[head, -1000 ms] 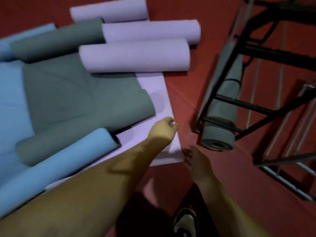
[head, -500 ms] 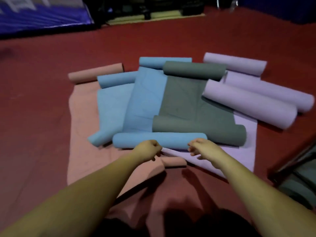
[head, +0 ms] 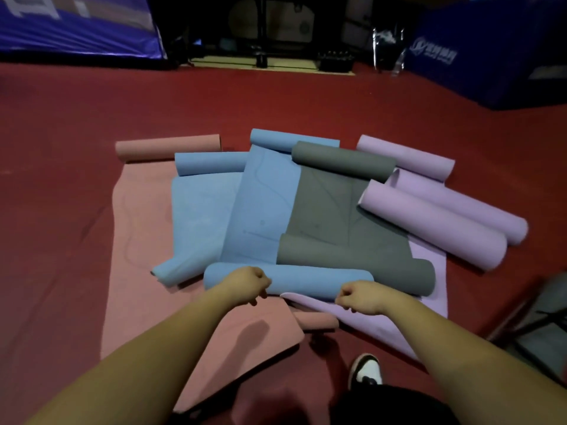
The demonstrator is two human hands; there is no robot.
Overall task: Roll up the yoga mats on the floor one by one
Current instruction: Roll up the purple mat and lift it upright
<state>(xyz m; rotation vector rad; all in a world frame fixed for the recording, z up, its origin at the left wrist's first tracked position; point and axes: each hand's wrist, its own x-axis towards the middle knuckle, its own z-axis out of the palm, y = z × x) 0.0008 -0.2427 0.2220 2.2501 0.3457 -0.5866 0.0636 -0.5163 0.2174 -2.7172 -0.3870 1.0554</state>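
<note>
A: Hands have moved off the purple mat's corner; left hand [head: 245,285] and right hand [head: 359,297] now curled at the near blue roll [head: 288,280], floor's near-centre.
B: Gripping?
A: Can't tell. Grey mat [head: 343,216] behind, half-rolled. Blue goes next.

No legible text on blue padding [head: 478,53]

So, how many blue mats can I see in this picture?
3. One blue mat lies left of centre, one in the middle, and one blue roll lies at the hands. More may be hidden underneath.
</note>
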